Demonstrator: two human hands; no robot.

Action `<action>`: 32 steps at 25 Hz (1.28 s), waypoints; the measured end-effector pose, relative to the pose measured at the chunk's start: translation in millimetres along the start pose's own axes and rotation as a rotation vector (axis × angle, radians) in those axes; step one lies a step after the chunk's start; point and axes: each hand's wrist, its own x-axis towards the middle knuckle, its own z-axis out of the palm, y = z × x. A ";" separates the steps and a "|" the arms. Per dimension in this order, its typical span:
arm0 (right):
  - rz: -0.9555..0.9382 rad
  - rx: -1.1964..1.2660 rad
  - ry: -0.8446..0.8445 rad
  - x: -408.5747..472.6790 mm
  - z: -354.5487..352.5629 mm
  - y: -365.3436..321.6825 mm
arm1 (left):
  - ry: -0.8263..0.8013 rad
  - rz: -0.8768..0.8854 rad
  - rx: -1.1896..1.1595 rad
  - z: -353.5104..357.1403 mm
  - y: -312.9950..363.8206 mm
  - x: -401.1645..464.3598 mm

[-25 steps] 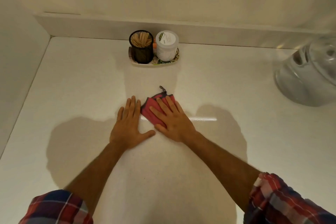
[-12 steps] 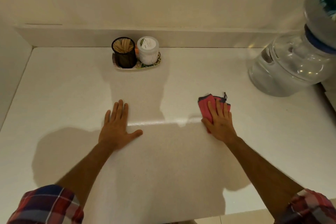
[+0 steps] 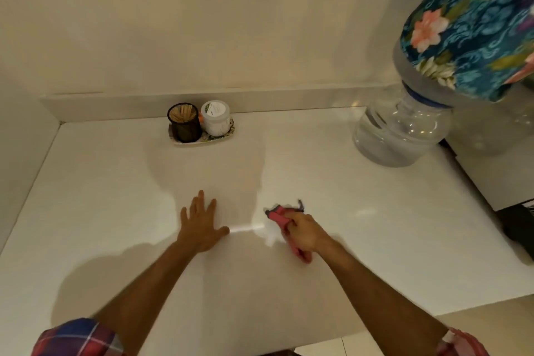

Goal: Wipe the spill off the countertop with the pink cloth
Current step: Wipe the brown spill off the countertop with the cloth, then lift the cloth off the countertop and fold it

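My right hand (image 3: 304, 235) is closed around the bunched pink cloth (image 3: 277, 216) on the white countertop (image 3: 115, 182), just right of the middle. Part of the cloth sticks out ahead of my fingers and another part shows under my palm. My left hand (image 3: 200, 225) lies flat on the counter with fingers spread, a short way left of the cloth, holding nothing. A faint wet sheen shows on the counter between the two hands; no clear spill can be made out.
A small tray (image 3: 202, 139) with a black toothpick cup (image 3: 185, 123) and a white jar (image 3: 216, 118) stands at the back wall. A water dispenser bottle (image 3: 401, 130) with a floral cover (image 3: 474, 23) is at the back right. The counter's front edge runs near my forearms.
My right hand swept the cloth from beside my left hand out to the right, then curled from flat into a grip on it. My left hand stayed flat. The view pulled back.
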 end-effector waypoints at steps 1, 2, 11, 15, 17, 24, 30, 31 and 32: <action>0.054 0.211 -0.019 -6.3 -4.8 -8.4 | 0.013 0.022 -0.051 1.2 15.5 -8.4; 0.099 0.435 -0.039 -11.6 -8.2 -15.0 | 0.032 0.048 -0.098 2.1 29.7 -16.7; 0.016 1.479 -0.139 -27.2 -53.4 -52.3 | -0.161 0.083 -1.175 -45.9 98.2 -62.3; -0.039 1.449 -0.086 -25.4 -68.2 -52.0 | -0.125 0.162 -1.340 -64.7 126.8 -52.2; -0.075 1.314 0.007 -20.9 -77.6 -51.3 | -0.059 0.153 -1.344 -68.4 138.1 -45.1; -0.108 0.985 0.269 14.6 -120.0 -22.8 | -0.020 0.139 -1.342 -76.4 169.7 0.2; -0.016 0.825 0.310 76.8 -161.6 6.1 | -0.103 0.128 -1.299 -74.8 199.7 69.6; 0.002 0.811 0.311 89.3 -166.9 11.7 | -0.120 0.120 -1.286 -73.5 203.8 83.1; 0.016 0.797 0.320 101.1 -171.4 16.9 | -0.130 0.110 -1.274 -72.6 207.9 96.2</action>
